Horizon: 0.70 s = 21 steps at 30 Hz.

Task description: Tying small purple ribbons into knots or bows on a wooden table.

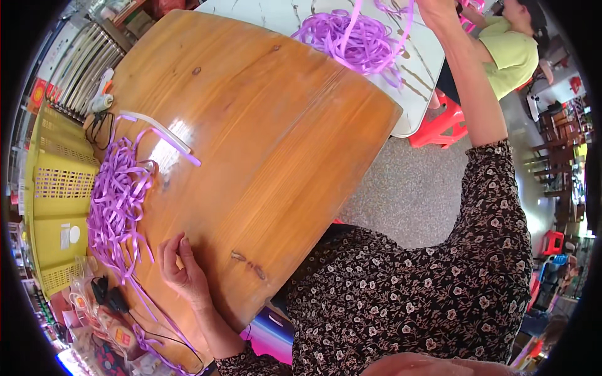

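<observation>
My left hand (182,269) rests over the near left part of the wooden table, empty, its fingers loosely bent and a little apart. Beside it lies a tangled heap of purple ribbon (119,194). My right arm reaches far out over the white marbled table, and my right hand (437,9) is partly cut off by the top edge. Strands of light purple ribbon (407,31) rise from a second ribbon pile (354,39) to this hand, which appears closed on them; its fingertips are out of view. A pale strip with ribbon (160,130) lies on the wood.
A yellow plastic basket (63,188) stands along the wooden table's (251,138) left edge. Near it are a glue gun (100,102), a dark cord and a clutter of bags (103,319). A red stool (442,125) and a person in yellow-green (511,56) are at the far right.
</observation>
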{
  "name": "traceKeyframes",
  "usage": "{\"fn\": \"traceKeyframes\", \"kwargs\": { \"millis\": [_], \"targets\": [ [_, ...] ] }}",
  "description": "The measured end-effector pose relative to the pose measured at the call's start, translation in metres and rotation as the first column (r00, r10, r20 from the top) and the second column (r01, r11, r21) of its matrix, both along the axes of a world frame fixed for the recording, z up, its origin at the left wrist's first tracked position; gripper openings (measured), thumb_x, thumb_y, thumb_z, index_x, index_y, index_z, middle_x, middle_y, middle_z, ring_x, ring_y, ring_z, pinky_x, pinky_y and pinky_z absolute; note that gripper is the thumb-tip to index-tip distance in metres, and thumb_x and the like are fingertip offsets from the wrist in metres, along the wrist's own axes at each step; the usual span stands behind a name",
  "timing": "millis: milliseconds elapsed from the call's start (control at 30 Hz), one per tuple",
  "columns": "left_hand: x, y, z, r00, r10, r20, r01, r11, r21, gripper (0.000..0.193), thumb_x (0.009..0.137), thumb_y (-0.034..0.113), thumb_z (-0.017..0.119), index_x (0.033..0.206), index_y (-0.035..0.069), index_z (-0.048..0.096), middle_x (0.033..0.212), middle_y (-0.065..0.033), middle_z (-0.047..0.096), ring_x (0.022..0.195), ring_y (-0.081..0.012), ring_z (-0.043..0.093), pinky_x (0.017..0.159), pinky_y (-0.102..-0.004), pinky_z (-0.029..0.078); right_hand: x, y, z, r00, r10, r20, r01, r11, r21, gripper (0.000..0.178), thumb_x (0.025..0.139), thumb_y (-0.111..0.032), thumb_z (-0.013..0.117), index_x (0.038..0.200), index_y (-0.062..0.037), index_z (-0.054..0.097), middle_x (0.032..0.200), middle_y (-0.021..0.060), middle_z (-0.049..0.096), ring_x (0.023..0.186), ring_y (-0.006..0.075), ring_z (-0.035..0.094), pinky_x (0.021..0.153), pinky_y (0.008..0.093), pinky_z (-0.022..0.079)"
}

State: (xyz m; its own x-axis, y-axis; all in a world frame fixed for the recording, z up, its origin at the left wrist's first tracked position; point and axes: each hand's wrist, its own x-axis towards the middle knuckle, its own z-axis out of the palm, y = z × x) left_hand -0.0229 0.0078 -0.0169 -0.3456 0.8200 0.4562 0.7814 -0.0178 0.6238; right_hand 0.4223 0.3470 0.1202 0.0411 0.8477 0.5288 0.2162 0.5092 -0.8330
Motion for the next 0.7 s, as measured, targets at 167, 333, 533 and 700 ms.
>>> {"fn": "traceKeyframes", "kwargs": {
  "millis": [167,333,533,700],
  "targets": [
    [0.001,0.001,0.003,0.998,0.021,-0.065,-0.018,0.999,0.045,0.008,0.082,-0.004,0.060,0.089,-0.002,0.063,0.081,-0.0078,0.059,0.076,-0.0166,0.056,0.069,-0.0259,0.046,0.010,0.041,-0.053,0.766,-0.414,0.492,0.175,0.871,0.459,0.022,0.083,-0.015,0.063,0.100,-0.0002,0.062,0.090,0.0102,0.065,0.075,0.0182,0.062,0.070,0.0296,0.049],
    [0.001,-0.005,0.006,0.998,0.064,-0.010,-0.064,0.995,0.075,0.006,0.083,-0.003,0.061,0.087,-0.002,0.065,0.082,-0.0085,0.061,0.077,-0.0171,0.057,0.068,-0.0261,0.045,-0.064,0.016,-0.088,0.789,-0.208,0.578,0.005,0.943,0.333,0.031,0.082,-0.023,0.066,0.106,-0.0030,0.064,0.095,0.0078,0.067,0.086,0.0142,0.062,0.074,0.0264,0.049],
    [-0.004,-0.003,0.008,0.992,0.094,0.085,-0.104,0.986,0.128,0.009,0.082,0.001,0.064,0.090,-0.002,0.064,0.080,-0.0081,0.055,0.069,-0.0147,0.055,0.064,-0.0244,0.044,-0.187,-0.067,-0.099,0.700,0.504,0.506,-0.559,0.827,-0.052,0.021,0.086,-0.011,0.062,0.105,-0.0006,0.062,0.093,0.0062,0.066,0.085,0.0149,0.061,0.077,0.0268,0.049],
    [-0.019,-0.001,-0.005,0.958,0.161,0.237,-0.205,0.964,0.172,0.009,0.079,0.002,0.066,0.085,0.000,0.060,0.075,-0.0066,0.052,0.061,-0.0137,0.049,0.056,-0.0262,0.041,-0.301,-0.117,-0.095,0.401,0.717,0.570,-0.833,0.544,-0.098,0.018,0.085,-0.008,0.061,0.101,0.0004,0.063,0.092,0.0092,0.065,0.084,0.0192,0.062,0.074,0.0277,0.048]
  ]
}}
